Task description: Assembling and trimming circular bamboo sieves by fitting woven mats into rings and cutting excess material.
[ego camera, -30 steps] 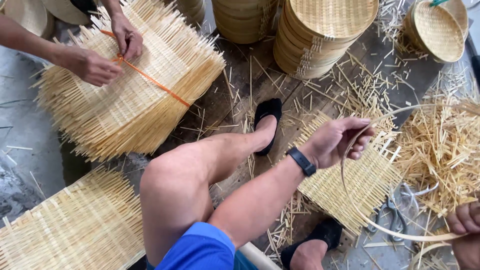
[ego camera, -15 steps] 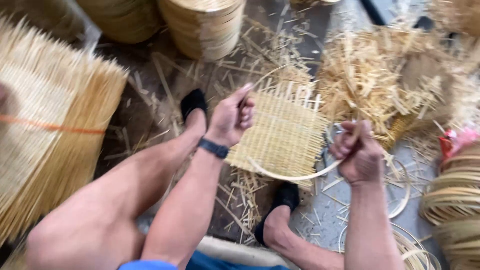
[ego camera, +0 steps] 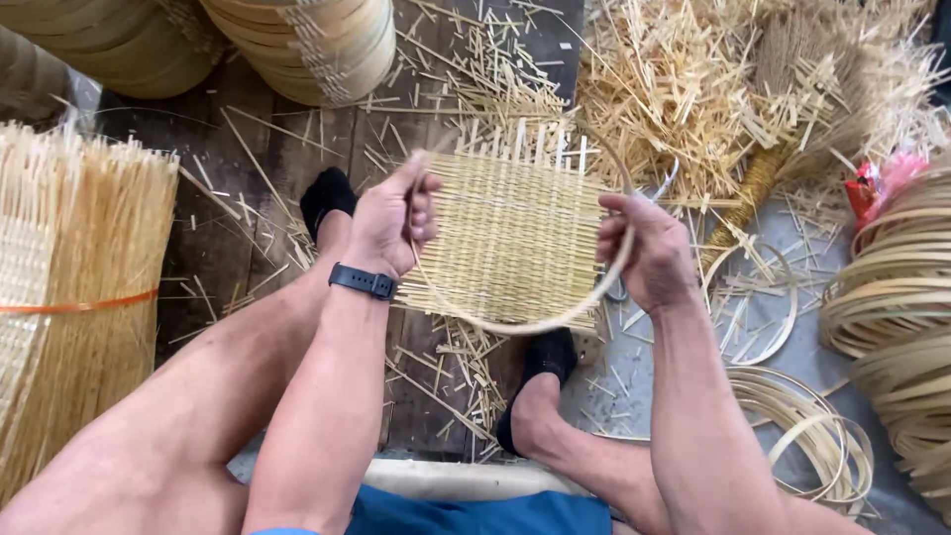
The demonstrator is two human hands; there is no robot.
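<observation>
Both hands hold a thin bamboo hoop (ego camera: 525, 322) above the woven mat (ego camera: 510, 238) on the floor btwn the feet: left hand (ego camera: 391, 218) grip pinched shut on its left side, right hand (ego camera: 644, 253) curled round the right. Offcuts crowd every edge; red packet (ego camera: 877, 183) far right.

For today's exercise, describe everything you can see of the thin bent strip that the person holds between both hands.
The strip is a thin, pale, flat band, bamboo by its look, bent into a hoop. The left hand pinches one side, the right hand grips the other. Its lower arc curves in front of the square woven mat lying on the floor beneath; the upper arc is faint. Whether it touches the mat cannot be told.
</observation>
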